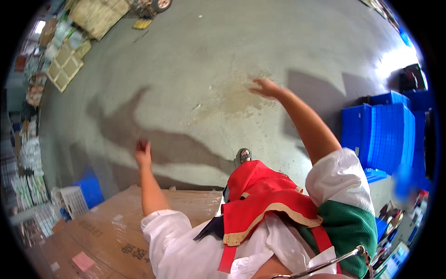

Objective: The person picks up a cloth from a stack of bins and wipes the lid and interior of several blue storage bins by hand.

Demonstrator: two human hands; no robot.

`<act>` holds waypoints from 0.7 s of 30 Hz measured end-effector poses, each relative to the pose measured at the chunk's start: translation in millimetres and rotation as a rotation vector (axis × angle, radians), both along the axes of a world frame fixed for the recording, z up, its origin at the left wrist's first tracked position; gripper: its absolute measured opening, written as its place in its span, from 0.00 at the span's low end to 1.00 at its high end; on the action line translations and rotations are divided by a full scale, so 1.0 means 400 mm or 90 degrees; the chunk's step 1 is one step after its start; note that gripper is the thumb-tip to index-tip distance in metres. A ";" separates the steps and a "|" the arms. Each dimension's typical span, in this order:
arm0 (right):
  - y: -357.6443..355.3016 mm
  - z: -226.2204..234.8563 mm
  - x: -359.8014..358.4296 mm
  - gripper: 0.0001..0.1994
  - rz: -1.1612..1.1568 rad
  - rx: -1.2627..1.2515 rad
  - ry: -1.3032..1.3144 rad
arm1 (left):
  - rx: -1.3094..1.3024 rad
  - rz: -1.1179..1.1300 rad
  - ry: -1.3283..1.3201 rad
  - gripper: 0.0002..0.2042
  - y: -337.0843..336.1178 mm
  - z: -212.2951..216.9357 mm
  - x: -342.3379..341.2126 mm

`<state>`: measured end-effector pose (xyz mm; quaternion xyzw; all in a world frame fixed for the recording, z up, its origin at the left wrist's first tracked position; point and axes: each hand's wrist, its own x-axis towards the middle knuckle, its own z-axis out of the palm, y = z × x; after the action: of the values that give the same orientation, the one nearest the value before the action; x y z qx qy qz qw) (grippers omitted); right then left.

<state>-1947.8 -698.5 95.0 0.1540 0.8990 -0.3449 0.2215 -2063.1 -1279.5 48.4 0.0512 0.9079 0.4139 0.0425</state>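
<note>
My left hand (142,152) is raised over the grey concrete floor (195,69), fingers loosely curled, holding nothing that I can see. My right hand (265,87) is stretched out further ahead with fingers spread, and it is empty. Both arms come out of rolled white sleeves. A red apron (260,195) with tan trim hangs down my front, and one sandalled foot (242,156) shows below it on the floor.
A large brown cardboard box (116,228) lies at the lower left. Stacked blue plastic crates (385,135) stand at the right. A blue and white crate (81,195) sits at the left beside shelves of goods. Flattened cardboard and pallets (69,65) lie at the upper left.
</note>
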 end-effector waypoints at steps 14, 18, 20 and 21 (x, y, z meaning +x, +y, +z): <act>-0.094 -0.184 1.787 0.22 -0.744 0.182 -0.318 | -0.308 -0.117 -0.387 0.20 0.476 -0.186 0.495; -0.158 -0.096 1.602 0.20 -0.849 0.071 0.072 | -0.095 -0.555 -0.050 0.15 0.850 -0.197 0.553; -0.220 -0.035 1.600 0.18 -0.871 -0.032 0.209 | 0.060 -0.612 -0.043 0.19 1.057 -0.020 0.796; -0.244 -0.016 1.602 0.17 -0.886 -0.040 0.244 | 0.173 -0.670 -0.156 0.21 1.128 0.051 0.908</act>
<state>-1307.0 -796.0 88.5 0.6214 0.6053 -0.4524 -0.2072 -1699.8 -828.1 69.0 0.4540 0.6867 0.4535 0.3416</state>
